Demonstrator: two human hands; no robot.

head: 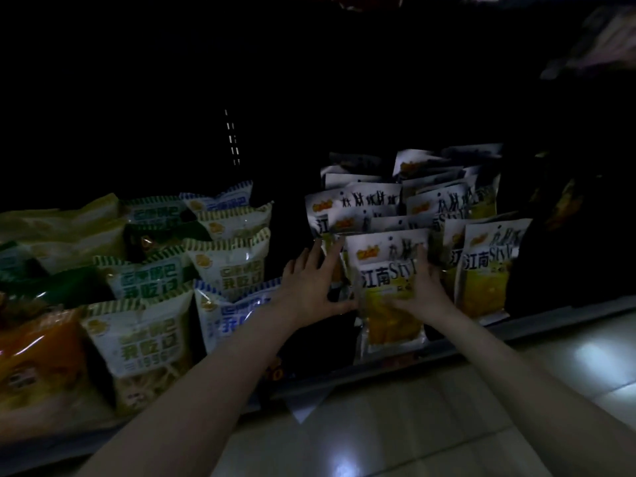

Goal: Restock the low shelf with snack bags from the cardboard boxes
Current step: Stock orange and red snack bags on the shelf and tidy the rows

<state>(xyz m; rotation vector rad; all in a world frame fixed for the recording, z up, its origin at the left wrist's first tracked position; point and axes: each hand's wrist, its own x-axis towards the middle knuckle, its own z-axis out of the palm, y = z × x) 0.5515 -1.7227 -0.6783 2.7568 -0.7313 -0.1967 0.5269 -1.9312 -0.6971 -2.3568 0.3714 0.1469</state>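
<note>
Two hands frame my front snack bag (389, 287) on the low shelf (481, 335): right hand (418, 290) grasps it upright, left hand (315, 284) spread flat, apparently steadying neighbouring packs.

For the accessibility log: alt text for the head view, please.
Both hands, left hand and right hand, set a yellow snack bag upright at the front of a dim low shelf. Matching bags stand behind; green-and-white bags fill the left.
</note>
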